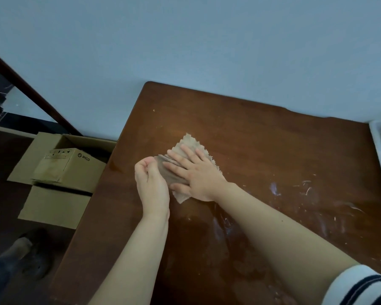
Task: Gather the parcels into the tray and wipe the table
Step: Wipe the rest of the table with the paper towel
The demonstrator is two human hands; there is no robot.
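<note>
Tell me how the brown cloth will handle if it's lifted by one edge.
Likely floppy: the cloth lies in soft folded layers under the flat right hand. Probably light: the left hand merely pinches its edge.

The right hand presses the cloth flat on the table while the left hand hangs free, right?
Not quite. The head view shows the left hand pinching the left edge of the cloth, not hanging free. The right hand does press it flat on the table.

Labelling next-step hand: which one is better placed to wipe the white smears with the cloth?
Right, likely. The right hand lies flat on the cloth, and the white smears sit on its side; the left hand only pinches the cloth's edge.
</note>
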